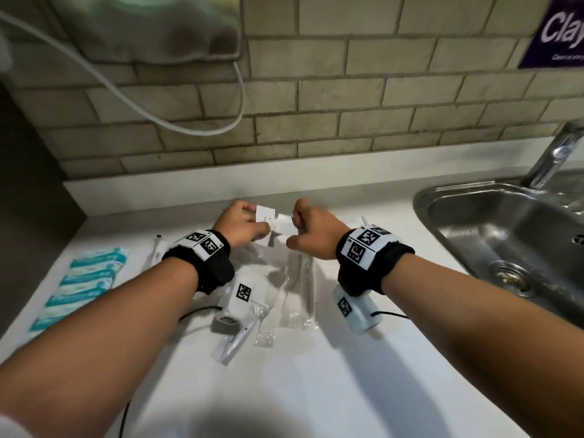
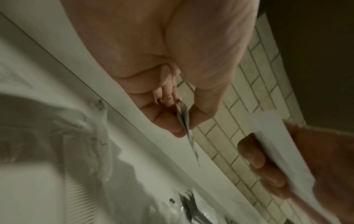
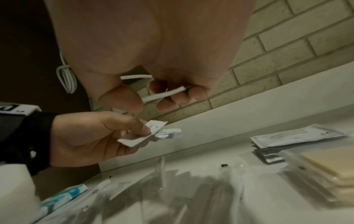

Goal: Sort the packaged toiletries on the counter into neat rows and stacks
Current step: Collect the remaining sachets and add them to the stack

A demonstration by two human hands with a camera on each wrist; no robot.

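White surface (image 1: 331, 374) below a tiled wall, steel sink (image 1: 505, 235) at right.
Left hand (image 1: 241, 227) pinches small white sachets (image 1: 264, 214); right hand (image 1: 316, 235) grips another sachet (image 1: 286, 226). Clear packets (image 1: 294, 279) lie beneath; teal packets (image 1: 82, 286) sit in a row at left.

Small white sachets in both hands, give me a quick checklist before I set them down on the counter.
1. Left hand grips its small white sachets: ok.
2. Right hand pinches a sachet: ok.
3. Sachets squared into one stack: not ok, fanned.
4. Sachet count: cannot tell.
5. Teal packets in a row at the left: ok.
6. Grey sachet stack to set them beside: ok.
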